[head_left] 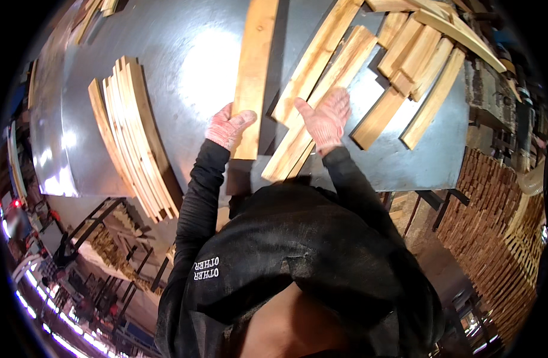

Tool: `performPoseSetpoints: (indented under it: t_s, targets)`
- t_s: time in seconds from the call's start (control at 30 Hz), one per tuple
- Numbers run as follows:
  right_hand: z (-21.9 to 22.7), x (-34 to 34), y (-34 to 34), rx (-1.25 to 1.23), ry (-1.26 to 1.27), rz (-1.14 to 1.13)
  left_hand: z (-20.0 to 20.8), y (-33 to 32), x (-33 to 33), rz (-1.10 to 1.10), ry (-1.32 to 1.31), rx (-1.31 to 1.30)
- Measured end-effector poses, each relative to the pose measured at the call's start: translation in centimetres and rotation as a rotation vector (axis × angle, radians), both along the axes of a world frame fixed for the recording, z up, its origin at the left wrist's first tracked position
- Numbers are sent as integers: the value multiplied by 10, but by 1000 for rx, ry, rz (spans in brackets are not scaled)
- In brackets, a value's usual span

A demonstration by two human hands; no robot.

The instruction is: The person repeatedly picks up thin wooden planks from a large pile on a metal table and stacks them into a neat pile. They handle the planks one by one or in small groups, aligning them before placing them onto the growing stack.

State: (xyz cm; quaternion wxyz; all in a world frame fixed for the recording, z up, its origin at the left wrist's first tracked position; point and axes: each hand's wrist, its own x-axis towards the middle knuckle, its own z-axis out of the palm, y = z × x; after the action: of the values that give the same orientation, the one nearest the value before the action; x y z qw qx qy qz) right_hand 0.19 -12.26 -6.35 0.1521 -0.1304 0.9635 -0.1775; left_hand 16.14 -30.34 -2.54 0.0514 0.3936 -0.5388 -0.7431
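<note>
My left hand (229, 126), in a pink-and-white work glove, grips the near end of a long wooden board (254, 77), thumb on top and fingers hidden beneath. The board points away from me over the metal table. To the right, my right hand (329, 118), gloved alike, has its fingers stretched out and thumb apart. It is over a second wooden board (345, 62); whether the palm touches the wood I cannot tell. Close to its left lies another wooden board (316, 56), slanting the same way.
A row of narrow wooden strips (131, 131) lies at the left of the metal table (184, 128), overhanging its near edge. Shorter wooden pieces (417, 53) are heaped at the far right. Beyond the right edge stands a large stack of cut wood (486, 232).
</note>
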Motion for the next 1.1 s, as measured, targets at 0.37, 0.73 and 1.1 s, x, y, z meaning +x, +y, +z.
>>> performPoseSetpoints:
  t_s: [0.37,0.73,1.1]
  targets:
    - [48,-15,-18,-1252,-403,-214,-12,9,122,179,-181,-218]
    - [21,46,-136,-163,-103,582,-26,46,110,-14,-277,-182]
    - [13,-47,-94,108,26,37,5,30,126,151,-625,-671]
